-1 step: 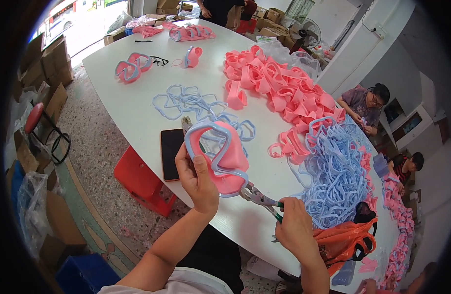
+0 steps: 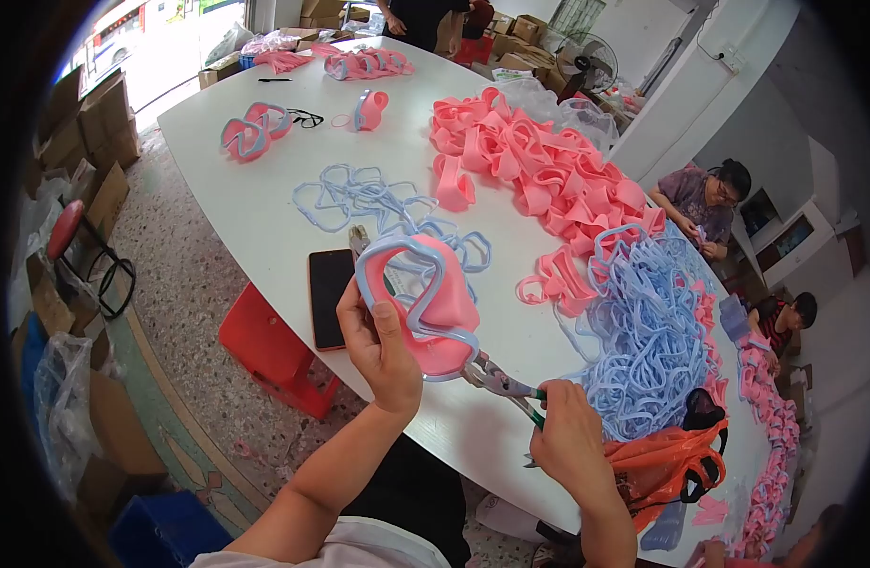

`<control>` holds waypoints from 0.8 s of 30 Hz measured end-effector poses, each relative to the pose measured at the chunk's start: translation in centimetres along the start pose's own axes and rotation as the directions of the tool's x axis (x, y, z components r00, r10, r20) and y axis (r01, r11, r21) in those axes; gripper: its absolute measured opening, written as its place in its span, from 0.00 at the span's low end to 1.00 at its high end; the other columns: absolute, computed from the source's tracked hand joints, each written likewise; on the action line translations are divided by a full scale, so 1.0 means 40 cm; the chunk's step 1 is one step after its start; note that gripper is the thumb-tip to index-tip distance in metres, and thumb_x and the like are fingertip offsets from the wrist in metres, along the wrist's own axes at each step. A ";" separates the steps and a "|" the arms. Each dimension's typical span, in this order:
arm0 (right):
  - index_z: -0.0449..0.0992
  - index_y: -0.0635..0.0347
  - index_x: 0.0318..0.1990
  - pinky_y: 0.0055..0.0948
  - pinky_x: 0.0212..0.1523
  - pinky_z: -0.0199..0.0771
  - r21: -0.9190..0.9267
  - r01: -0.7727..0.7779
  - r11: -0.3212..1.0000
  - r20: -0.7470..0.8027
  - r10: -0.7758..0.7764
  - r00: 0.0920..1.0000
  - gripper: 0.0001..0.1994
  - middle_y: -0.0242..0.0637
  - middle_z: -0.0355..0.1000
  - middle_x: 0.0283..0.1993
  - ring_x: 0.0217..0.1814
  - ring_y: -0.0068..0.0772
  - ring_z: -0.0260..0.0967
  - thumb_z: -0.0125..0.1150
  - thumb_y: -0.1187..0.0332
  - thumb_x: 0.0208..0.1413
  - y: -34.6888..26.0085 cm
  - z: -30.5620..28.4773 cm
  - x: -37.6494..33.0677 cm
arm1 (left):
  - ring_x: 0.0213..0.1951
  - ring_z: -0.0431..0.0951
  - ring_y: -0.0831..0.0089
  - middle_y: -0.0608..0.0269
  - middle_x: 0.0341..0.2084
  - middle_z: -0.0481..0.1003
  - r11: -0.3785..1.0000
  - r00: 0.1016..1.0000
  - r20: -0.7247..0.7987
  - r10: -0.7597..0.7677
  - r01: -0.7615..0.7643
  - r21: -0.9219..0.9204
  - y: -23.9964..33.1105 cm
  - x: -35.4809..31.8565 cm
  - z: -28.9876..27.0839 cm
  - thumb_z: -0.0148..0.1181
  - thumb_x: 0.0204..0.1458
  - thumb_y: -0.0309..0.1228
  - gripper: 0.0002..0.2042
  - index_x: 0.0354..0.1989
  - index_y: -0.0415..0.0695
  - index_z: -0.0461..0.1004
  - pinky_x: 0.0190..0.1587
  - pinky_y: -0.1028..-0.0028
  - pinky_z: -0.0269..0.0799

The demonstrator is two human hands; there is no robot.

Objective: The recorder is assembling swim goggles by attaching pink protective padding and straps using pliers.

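Observation:
My left hand grips a pink diving-mask skirt with a light-blue rim frame around its edge, held up over the near side of the table. In my right hand are metal pliers with green handles. Their jaws meet the lower right corner of the blue frame. Behind the mask, loose light-blue frames lie on the white table. To the right are a big heap of blue frames and, beyond it, a pile of pink mask skirts.
A black phone lies left of my left hand. Framed masks rest at the far left of the white table. An orange plastic bag sits beside my right forearm. A red stool stands below the table edge. Co-workers sit along the right.

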State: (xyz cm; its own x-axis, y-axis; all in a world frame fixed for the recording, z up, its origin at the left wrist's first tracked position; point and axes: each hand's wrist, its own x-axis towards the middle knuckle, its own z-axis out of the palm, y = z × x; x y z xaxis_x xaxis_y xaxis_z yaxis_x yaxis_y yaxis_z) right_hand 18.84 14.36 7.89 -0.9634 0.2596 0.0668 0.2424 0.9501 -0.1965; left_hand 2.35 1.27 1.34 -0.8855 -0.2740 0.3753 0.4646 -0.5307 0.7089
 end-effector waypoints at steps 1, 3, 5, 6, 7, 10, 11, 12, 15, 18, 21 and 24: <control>0.66 0.67 0.43 0.45 0.40 0.69 -0.001 -0.013 1.000 0.000 0.013 1.000 0.19 0.49 0.68 0.38 0.43 0.51 0.66 0.55 0.81 0.39 0.006 0.004 0.002 | 0.50 0.68 0.75 0.57 0.51 0.67 1.000 1.000 0.004 -0.001 0.001 -0.002 -0.002 -0.003 0.000 0.49 0.64 0.37 0.21 0.58 0.34 0.59 0.55 0.75 0.62; 0.65 0.66 0.44 0.44 0.38 0.68 -0.003 -0.030 1.000 -0.002 0.030 1.000 0.19 0.45 0.68 0.35 0.42 0.49 0.67 0.57 0.81 0.39 0.014 0.011 0.002 | 0.50 0.68 0.74 0.57 0.52 0.66 0.999 0.999 0.010 0.038 -0.038 0.029 -0.010 -0.008 -0.001 0.49 0.64 0.37 0.21 0.58 0.34 0.59 0.55 0.74 0.62; 0.65 0.65 0.43 0.44 0.37 0.69 -0.018 -0.015 1.000 -0.018 0.014 1.000 0.19 0.43 0.68 0.34 0.40 0.48 0.68 0.57 0.81 0.39 0.016 0.014 0.002 | 0.51 0.68 0.74 0.56 0.52 0.66 0.997 0.998 0.013 0.064 -0.065 0.036 -0.012 -0.011 -0.004 0.48 0.64 0.37 0.21 0.58 0.34 0.59 0.55 0.74 0.62; 0.65 0.65 0.43 0.44 0.37 0.69 -0.019 -0.016 1.000 -0.019 0.016 1.000 0.19 0.43 0.68 0.34 0.40 0.48 0.68 0.57 0.81 0.39 0.016 0.014 0.003 | 0.51 0.68 0.73 0.56 0.53 0.66 0.995 0.996 0.015 0.091 -0.092 0.045 -0.012 -0.011 -0.004 0.48 0.64 0.37 0.21 0.58 0.33 0.59 0.56 0.73 0.62; 0.65 0.65 0.43 0.44 0.37 0.68 -0.019 -0.012 1.000 -0.016 0.011 1.000 0.19 0.44 0.68 0.34 0.40 0.49 0.68 0.57 0.81 0.39 0.013 0.015 0.003 | 0.51 0.68 0.73 0.56 0.53 0.66 0.995 0.996 0.015 0.090 -0.090 0.045 -0.011 -0.011 -0.005 0.48 0.64 0.37 0.21 0.58 0.33 0.59 0.56 0.73 0.62; 0.65 0.65 0.43 0.44 0.38 0.68 -0.013 -0.006 1.000 0.019 0.006 1.000 0.19 0.45 0.67 0.35 0.41 0.49 0.67 0.57 0.81 0.39 0.018 0.018 0.004 | 0.52 0.68 0.72 0.55 0.53 0.65 0.996 0.997 0.001 0.078 -0.078 0.048 -0.008 -0.011 -0.005 0.48 0.64 0.38 0.21 0.58 0.33 0.59 0.56 0.73 0.62; 0.64 0.65 0.43 0.44 0.39 0.67 -0.006 -0.003 1.000 0.050 0.004 0.999 0.19 0.46 0.66 0.36 0.42 0.49 0.66 0.57 0.81 0.39 0.021 0.018 0.006 | 0.52 0.68 0.72 0.55 0.53 0.65 0.995 0.996 0.004 0.093 -0.093 0.044 -0.008 -0.013 -0.007 0.48 0.64 0.37 0.21 0.58 0.33 0.59 0.56 0.73 0.62; 0.64 0.65 0.43 0.44 0.39 0.67 -0.006 -0.004 1.000 0.049 0.004 0.999 0.19 0.46 0.66 0.36 0.42 0.49 0.66 0.57 0.81 0.39 0.022 0.015 0.006 | 0.52 0.68 0.72 0.54 0.53 0.66 0.993 0.994 0.007 0.109 -0.109 0.040 -0.008 -0.012 -0.008 0.48 0.64 0.37 0.21 0.58 0.33 0.59 0.56 0.73 0.62; 0.64 0.65 0.43 0.44 0.42 0.66 0.007 0.054 0.998 0.064 -0.055 0.996 0.19 0.47 0.65 0.39 0.44 0.51 0.65 0.57 0.80 0.39 0.019 0.002 0.005 | 0.53 0.68 0.71 0.55 0.52 0.67 0.994 0.994 0.009 0.107 -0.107 0.020 -0.022 -0.005 -0.024 0.46 0.64 0.35 0.19 0.57 0.34 0.61 0.57 0.71 0.64; 0.64 0.66 0.43 0.44 0.44 0.65 0.019 0.091 0.996 0.042 -0.092 0.995 0.19 0.48 0.64 0.40 0.46 0.52 0.63 0.57 0.80 0.39 0.013 -0.018 0.010 | 0.53 0.68 0.72 0.55 0.53 0.67 0.999 1.000 -0.015 0.001 -0.001 -0.040 -0.021 -0.006 -0.025 0.45 0.65 0.36 0.19 0.57 0.35 0.60 0.56 0.71 0.65; 0.64 0.68 0.40 0.45 0.39 0.66 -0.031 0.147 0.989 0.025 -0.146 0.989 0.16 0.50 0.64 0.38 0.41 0.52 0.63 0.54 0.79 0.39 0.006 -0.019 0.009 | 0.54 0.68 0.71 0.54 0.54 0.66 0.999 0.999 -0.015 0.035 -0.035 -0.038 -0.024 -0.007 -0.022 0.44 0.65 0.36 0.20 0.59 0.34 0.59 0.57 0.70 0.66; 0.65 0.68 0.39 0.44 0.37 0.68 -0.093 0.092 0.991 -0.019 -0.094 0.995 0.15 0.49 0.65 0.35 0.40 0.51 0.65 0.53 0.79 0.39 -0.008 -0.002 0.009 | 0.56 0.67 0.69 0.53 0.55 0.65 0.995 0.995 -0.030 0.094 -0.094 -0.021 -0.012 0.001 -0.014 0.44 0.65 0.36 0.21 0.60 0.34 0.58 0.57 0.69 0.65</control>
State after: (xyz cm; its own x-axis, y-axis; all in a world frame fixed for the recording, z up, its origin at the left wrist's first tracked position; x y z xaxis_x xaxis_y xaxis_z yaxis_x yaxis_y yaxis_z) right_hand 18.40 14.15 8.04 -0.9796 0.1724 0.1037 0.1624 0.9818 -0.0981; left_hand 2.10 1.06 0.69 -0.8378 -0.3466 0.4218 0.5459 -0.5192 0.6576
